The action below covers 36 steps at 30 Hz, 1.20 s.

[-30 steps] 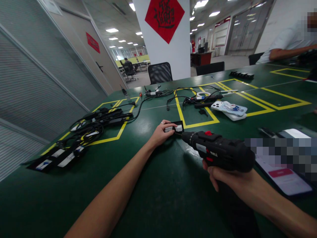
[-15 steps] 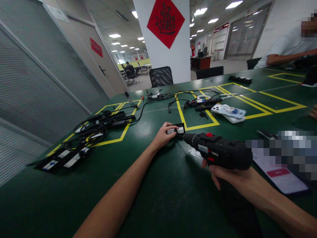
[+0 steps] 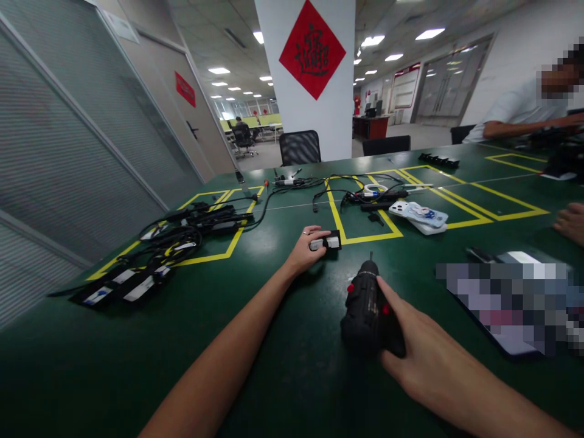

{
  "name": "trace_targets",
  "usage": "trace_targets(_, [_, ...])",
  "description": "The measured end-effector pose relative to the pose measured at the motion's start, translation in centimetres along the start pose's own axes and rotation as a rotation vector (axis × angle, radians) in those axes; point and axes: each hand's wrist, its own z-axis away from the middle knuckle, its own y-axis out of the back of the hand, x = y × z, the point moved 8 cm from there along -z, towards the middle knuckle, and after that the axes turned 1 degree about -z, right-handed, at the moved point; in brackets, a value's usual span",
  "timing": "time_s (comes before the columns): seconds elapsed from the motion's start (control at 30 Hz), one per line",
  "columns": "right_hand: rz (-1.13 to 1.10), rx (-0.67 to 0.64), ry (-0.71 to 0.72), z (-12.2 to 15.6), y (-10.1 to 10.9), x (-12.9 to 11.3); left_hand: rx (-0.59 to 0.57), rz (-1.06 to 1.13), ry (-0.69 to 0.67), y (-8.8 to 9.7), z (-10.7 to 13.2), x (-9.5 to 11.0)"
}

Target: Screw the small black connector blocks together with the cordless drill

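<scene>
My left hand (image 3: 306, 250) is on the table ahead, its fingers closed over a small flat black piece with a white part (image 3: 332, 241) on it. A ring shows on one finger. What exactly the piece is, I cannot make out. A black cordless drill (image 3: 365, 310) with red buttons is gripped by my right hand (image 3: 413, 331) at the lower right. Its chuck and thin bit point away from me, toward the table's far side, apart from the black piece. Most fingers of my right hand are hidden.
Black cables (image 3: 210, 222) and flat black pieces with white labels (image 3: 141, 286) lie at the left. Beyond my hands are more tools (image 3: 378, 196) and phones (image 3: 420, 214) among yellow tape outlines. A blurred screen (image 3: 497, 310) lies right. A co-worker (image 3: 515, 115) sits at the far right.
The drill has swung from pointing left at the black piece to pointing forward, its bit now away from that piece. My left hand stays on the piece.
</scene>
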Motion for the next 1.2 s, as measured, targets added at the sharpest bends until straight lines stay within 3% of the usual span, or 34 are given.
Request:
trace_targets(0.23, [0.358,-0.009,-0.118,-1.4,-3.7,-1.4,0.089,-0.216,-0.108,0.7,1.4,1.8])
trace_targets(0.37, [0.395,0.006,-0.102,-1.6,-5.0,-1.6,0.062,-0.306,-0.155,0.5,1.6,2.3])
trace_targets(0.57, [0.292,-0.064,-0.086,-1.4,-4.4,-1.3,0.07,-0.341,-0.145,0.5,1.4,2.3])
trace_targets(0.63, [0.25,-0.09,-0.101,-1.5,-3.2,-1.1,0.068,-0.345,-0.144,0.5,1.4,2.5])
trace_targets(0.67, [0.252,-0.043,-0.113,-1.8,-2.0,-1.1,0.066,-0.344,-0.144,0.5,1.5,2.6])
trace_targets(0.77, [0.176,0.203,0.023,-4.1,2.0,-2.5,0.062,-0.335,-0.145,0.5,1.5,2.8])
trace_targets(0.9, [0.059,0.299,0.126,-10.0,3.8,-3.2,0.07,-0.321,-0.147,0.6,1.5,3.0])
trace_targets(1.07, [-0.157,0.453,0.1,-16.0,2.2,-1.4,0.171,-0.287,-0.099,1.6,1.7,3.1])
trace_targets(1.2, [-0.341,0.377,0.144,-17.6,-0.8,-0.5,0.235,-0.253,-0.104,1.8,2.0,3.8])
